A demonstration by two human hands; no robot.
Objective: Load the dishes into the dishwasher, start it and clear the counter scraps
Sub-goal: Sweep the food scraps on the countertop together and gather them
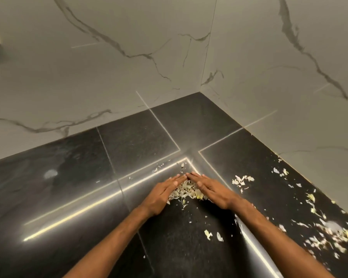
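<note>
A small heap of pale vegetable scraps (pixel 184 190) lies on the black stone counter (pixel 72 189) near its inner corner. My left hand (pixel 162 194) and my right hand (pixel 211 189) lie on edge on the counter, fingers straight, fingertips meeting beyond the heap. Together they form a wedge that encloses the pile on both sides. Neither hand grips anything. More loose scraps (pixel 241 180) lie to the right of my right hand, and a thicker scatter of scraps (pixel 333 231) runs along the right wall.
White marble-look wall tiles (pixel 113 77) rise behind and to the right of the counter, meeting in a corner. A few stray bits (pixel 211 235) lie between my forearms. A pale smear (pixel 50 173) marks the counter at the left.
</note>
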